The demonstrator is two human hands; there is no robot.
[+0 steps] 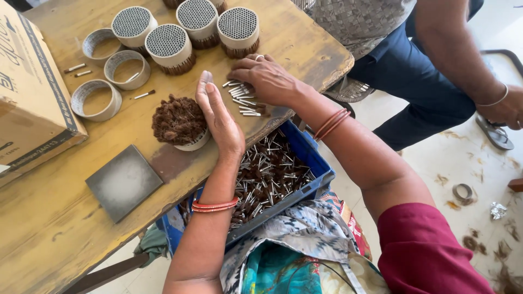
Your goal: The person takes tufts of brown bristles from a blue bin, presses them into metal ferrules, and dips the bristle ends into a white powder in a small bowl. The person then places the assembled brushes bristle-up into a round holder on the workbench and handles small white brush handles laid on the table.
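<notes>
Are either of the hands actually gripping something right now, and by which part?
Nothing is gripped. The left hand stands open, edge-on beside the brown bristle bundle. The right hand lies flat, fingers spread over loose metal pins on the table.

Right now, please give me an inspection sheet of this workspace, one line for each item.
Surface: worn wooden table.
Job's things: half-filled ring with brown tufts; loose metal pins; blue crate of pins on the lap.
Clutter: empty rings, filled bundles, grey tile, cardboard box.
Grippers: left hand against the tufts; right hand flat on the pins.
Cables: nothing seen.
Surroundings: another person's leg; floor scraps.
</notes>
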